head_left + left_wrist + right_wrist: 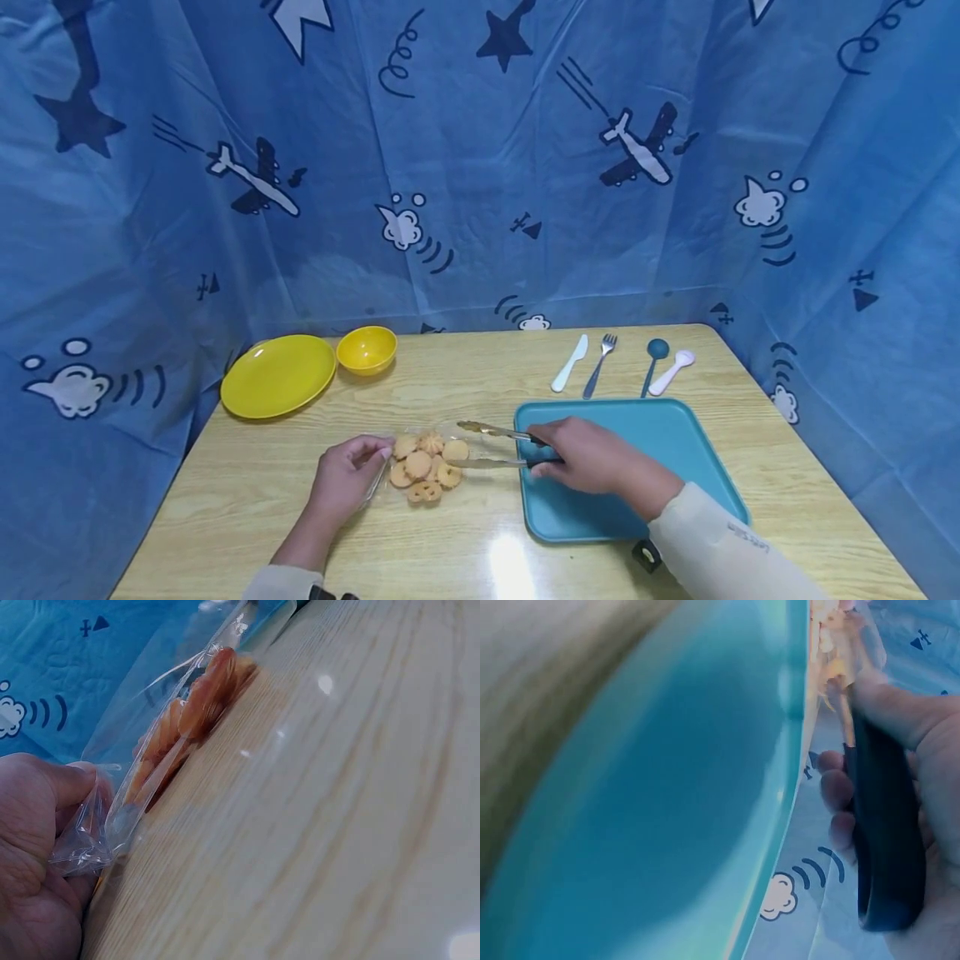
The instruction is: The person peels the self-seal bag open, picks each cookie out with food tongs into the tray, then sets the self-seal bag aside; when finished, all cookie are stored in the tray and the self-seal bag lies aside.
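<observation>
My left hand (pixel 351 475) pinches the end of a clear plastic bag (pixel 97 825) between thumb and fingers. Inside the bag lies a cluster of golden cookies (pixel 424 467), some round, some pretzel-shaped. Over the blue tray my right hand (pixel 588 454) grips metal tongs with black handles (pixel 889 817). The tongs' two arms stand apart and point left, their tips reaching over the bag's right side, one tip overlapping the cookies in the head view. No cookie shows clamped between them.
The blue tray (pixel 637 417) sits on the right of the wooden table. Behind it lie a white knife (pixel 570 363), a fork (pixel 600 367), a dark spoon (pixel 655 363) and a pale pink spoon (pixel 672 372). A yellow plate (pixel 277 377) and yellow bowl (pixel 367 351) stand back left.
</observation>
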`<action>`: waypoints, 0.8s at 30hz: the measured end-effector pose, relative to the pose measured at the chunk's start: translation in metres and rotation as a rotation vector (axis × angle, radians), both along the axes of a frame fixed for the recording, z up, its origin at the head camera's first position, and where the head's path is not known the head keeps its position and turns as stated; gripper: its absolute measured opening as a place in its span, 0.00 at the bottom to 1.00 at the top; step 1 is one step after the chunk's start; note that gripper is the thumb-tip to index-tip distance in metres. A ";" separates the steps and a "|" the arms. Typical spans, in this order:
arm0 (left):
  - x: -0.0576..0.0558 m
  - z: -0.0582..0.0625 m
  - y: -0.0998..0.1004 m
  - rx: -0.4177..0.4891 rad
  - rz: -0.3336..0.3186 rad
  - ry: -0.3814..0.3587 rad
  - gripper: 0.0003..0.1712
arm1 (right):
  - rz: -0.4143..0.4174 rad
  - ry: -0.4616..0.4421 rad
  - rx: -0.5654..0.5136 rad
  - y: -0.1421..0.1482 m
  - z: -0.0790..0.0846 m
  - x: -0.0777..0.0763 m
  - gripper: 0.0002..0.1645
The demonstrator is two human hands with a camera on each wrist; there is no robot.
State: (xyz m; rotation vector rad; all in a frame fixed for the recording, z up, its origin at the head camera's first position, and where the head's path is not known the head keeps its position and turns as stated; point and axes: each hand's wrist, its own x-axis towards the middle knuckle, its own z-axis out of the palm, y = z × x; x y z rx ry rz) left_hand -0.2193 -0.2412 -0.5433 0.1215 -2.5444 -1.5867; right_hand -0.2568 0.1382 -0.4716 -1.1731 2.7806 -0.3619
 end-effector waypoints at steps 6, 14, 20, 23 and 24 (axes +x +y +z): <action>0.000 0.000 -0.001 -0.028 0.002 -0.007 0.05 | -0.021 0.045 0.055 0.003 0.005 -0.002 0.28; 0.000 -0.001 -0.001 -0.040 0.011 -0.018 0.04 | -0.002 0.055 0.069 -0.002 0.004 -0.012 0.24; -0.001 -0.001 0.000 -0.037 0.009 -0.014 0.03 | 0.015 0.021 0.080 -0.002 0.005 -0.022 0.20; -0.001 -0.001 0.000 -0.040 0.014 -0.013 0.04 | 0.016 0.014 0.079 -0.002 0.006 -0.023 0.17; -0.001 -0.001 0.000 -0.038 0.013 -0.012 0.04 | 0.015 0.017 0.079 -0.002 0.007 -0.023 0.17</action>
